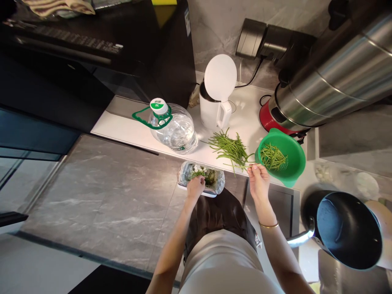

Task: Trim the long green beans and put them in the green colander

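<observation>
A loose pile of long green beans (228, 148) lies on the white counter. My right hand (259, 179) is at the counter's front edge, fingers pinched on the end of one bean beside the pile. Just right of it stands a green colander (289, 171) holding cut bean pieces (272, 156). My left hand (195, 185) is closed, held over a small bin lined with a plastic bag (214, 183) that contains green scraps. What the left fingers hold is hidden.
A clear water jug with a green cap (173, 126) and an open white kettle (214, 104) stand behind the beans. A red appliance (269, 118) sits at the back right. A dark pan (349, 230) rests on the stove at right. Grey tiled floor lies at left.
</observation>
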Demonstrator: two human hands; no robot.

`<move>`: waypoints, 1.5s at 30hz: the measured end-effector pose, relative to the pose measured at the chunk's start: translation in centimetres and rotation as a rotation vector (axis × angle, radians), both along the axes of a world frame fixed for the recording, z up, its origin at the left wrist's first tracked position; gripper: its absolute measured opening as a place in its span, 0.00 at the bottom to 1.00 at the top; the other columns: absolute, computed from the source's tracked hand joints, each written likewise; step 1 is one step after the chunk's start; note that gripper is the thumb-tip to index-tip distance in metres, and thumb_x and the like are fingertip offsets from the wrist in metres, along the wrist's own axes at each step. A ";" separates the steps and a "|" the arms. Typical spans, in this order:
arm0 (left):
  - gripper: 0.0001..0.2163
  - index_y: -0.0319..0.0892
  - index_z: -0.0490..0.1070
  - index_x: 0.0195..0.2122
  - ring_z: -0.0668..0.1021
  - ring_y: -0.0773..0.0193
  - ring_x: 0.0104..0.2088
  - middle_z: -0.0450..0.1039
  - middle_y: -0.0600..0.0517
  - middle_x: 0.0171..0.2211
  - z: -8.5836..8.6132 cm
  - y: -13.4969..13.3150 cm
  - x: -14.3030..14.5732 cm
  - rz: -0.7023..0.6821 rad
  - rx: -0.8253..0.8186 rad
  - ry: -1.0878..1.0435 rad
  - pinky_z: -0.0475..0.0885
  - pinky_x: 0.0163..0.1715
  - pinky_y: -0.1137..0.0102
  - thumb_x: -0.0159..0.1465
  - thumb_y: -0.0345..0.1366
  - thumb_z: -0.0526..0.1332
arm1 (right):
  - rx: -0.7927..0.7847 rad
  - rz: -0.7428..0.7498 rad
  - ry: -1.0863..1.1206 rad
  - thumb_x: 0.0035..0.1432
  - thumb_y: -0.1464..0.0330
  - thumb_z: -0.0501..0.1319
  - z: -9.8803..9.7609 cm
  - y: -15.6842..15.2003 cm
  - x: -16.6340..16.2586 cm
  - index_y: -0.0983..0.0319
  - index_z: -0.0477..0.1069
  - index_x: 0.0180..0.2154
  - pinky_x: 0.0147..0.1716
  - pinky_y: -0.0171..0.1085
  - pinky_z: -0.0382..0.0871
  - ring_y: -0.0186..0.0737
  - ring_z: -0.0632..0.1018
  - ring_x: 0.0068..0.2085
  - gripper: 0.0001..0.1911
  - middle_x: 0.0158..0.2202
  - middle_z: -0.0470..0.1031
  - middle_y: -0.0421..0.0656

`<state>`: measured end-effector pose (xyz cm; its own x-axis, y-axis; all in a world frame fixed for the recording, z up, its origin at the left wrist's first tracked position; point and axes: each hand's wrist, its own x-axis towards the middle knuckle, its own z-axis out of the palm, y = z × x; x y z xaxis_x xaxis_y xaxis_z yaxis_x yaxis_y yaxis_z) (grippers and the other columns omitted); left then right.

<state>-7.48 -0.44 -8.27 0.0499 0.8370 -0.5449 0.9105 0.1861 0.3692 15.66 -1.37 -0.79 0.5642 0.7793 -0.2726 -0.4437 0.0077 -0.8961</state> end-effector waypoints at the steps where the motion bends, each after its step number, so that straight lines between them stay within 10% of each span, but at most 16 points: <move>1: 0.11 0.45 0.72 0.41 0.78 0.60 0.38 0.77 0.50 0.36 0.2 0.1 0.1 0.000 0.007 -0.011 0.68 0.37 0.70 0.63 0.35 0.51 | 0.006 -0.038 0.006 0.47 0.69 0.67 -0.3 0.1 0.8 0.62 0.69 0.29 0.33 0.29 0.71 0.26 0.74 0.28 0.08 0.30 0.73 0.37; 7: 0.11 0.44 0.70 0.44 0.77 0.63 0.38 0.77 0.50 0.37 0.3 -0.1 0.6 -0.037 -0.015 -0.079 0.67 0.35 0.74 0.64 0.39 0.53 | -0.092 -0.260 -0.122 0.50 0.65 0.64 -2.3 -0.4 7.6 0.63 0.67 0.35 0.42 0.31 0.71 0.30 0.77 0.38 0.11 0.36 0.75 0.41; 14: 0.10 0.44 0.71 0.43 0.77 0.65 0.37 0.77 0.50 0.37 -0.1 -0.9 2.8 -0.175 -0.041 -0.120 0.66 0.36 0.75 0.63 0.38 0.54 | -0.221 0.200 -0.391 0.48 0.67 0.64 -5.6 -0.3 3.2 0.61 0.71 0.39 0.30 0.38 0.73 0.38 0.78 0.31 0.14 0.37 0.77 0.45; 17: 0.10 0.45 0.71 0.43 0.77 0.65 0.38 0.77 0.50 0.37 0.0 -1.3 3.8 -0.217 -0.027 -0.125 0.66 0.36 0.75 0.63 0.38 0.54 | -0.391 0.516 -1.033 0.53 0.70 0.59 -8.2 1.8 0.9 0.61 0.73 0.39 0.38 0.37 0.70 0.38 0.77 0.34 0.09 0.39 0.76 0.45; 23: 0.11 0.45 0.72 0.43 0.77 0.63 0.38 0.77 0.48 0.38 0.1 -1.9 4.5 -0.210 -0.026 -0.176 0.67 0.38 0.73 0.62 0.38 0.55 | -0.481 0.585 -1.342 0.55 0.75 0.55 -11.4 5.2 0.2 0.63 0.72 0.34 0.42 0.39 0.64 0.44 0.72 0.43 0.08 0.40 0.73 0.52; 34: 0.11 0.41 0.73 0.41 0.78 0.64 0.34 0.78 0.49 0.35 -1.7 -0.4 6.2 -0.037 0.006 -0.560 0.71 0.39 0.70 0.60 0.34 0.55 | -0.388 0.569 -1.484 0.57 0.71 0.54 -7.5 5.6 1.3 0.61 0.70 0.31 0.44 0.42 0.59 0.44 0.69 0.41 0.07 0.33 0.72 0.48; 45: 0.25 0.36 0.66 0.52 0.76 0.70 0.29 0.75 0.45 0.41 -0.2 3.1 4.8 0.724 -0.107 -1.198 0.69 0.26 0.75 0.55 0.44 0.62 | -0.151 0.859 -0.817 0.58 0.61 0.54 -5.3 2.1 2.0 0.61 0.70 0.31 0.33 0.35 0.63 0.36 0.69 0.29 0.12 0.27 0.71 0.40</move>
<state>-2.73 2.69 -8.50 0.1044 0.8345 -0.5410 -0.2515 0.5485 0.7975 17.63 0.76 -6.12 -0.0769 0.9774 -0.1971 0.4497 -0.1424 -0.8817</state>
